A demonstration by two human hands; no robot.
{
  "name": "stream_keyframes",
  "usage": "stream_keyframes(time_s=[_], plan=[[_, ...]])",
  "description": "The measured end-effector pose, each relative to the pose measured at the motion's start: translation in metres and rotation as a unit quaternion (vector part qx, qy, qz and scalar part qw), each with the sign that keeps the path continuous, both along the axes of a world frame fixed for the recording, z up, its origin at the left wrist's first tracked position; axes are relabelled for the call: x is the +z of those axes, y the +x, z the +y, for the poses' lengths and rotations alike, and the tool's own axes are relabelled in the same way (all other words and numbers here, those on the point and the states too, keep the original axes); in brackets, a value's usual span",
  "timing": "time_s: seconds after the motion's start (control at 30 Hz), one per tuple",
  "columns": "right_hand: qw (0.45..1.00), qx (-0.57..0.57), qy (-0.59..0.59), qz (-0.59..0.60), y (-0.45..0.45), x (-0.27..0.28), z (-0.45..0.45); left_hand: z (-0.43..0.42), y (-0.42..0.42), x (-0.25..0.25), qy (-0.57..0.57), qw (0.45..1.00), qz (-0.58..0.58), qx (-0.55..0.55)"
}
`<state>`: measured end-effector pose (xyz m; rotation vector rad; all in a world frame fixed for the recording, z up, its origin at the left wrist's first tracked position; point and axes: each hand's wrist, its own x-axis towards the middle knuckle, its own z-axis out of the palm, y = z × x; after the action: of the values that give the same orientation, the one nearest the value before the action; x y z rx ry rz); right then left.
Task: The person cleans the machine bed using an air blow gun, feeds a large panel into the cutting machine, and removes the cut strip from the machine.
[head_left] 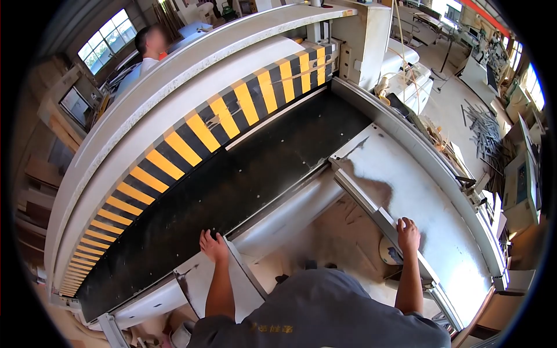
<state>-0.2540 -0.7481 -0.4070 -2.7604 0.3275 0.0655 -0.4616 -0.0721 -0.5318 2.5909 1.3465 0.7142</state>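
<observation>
My left hand [214,245] is over the front edge of a long black machine bed [249,174], at the inner end of a grey metal side table [203,284]. Its fingers are apart and hold nothing. My right hand [408,234] rests at the inner edge of the right metal table [429,214], by a metal rail [371,206]. Its fingers are slightly bent and apart, with nothing visible in them. Behind the bed runs a guard with yellow and black stripes [197,136].
A long pale beam [191,49] arches over the machine. Beyond it, at the upper left, is a person [149,49]. Metal strips [490,133] lie piled on the floor at the right. A round container [390,252] sits under the right table.
</observation>
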Motion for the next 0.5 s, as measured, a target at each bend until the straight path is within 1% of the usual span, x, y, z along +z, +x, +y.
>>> stream_keyframes(time_s=[0.5], plan=[[1.000, 0.000, 0.011, -0.013, -0.0042, 0.0053, 0.0026, 0.0006, -0.0005, -0.0008, 0.009, 1.000, -0.001, -0.004]])
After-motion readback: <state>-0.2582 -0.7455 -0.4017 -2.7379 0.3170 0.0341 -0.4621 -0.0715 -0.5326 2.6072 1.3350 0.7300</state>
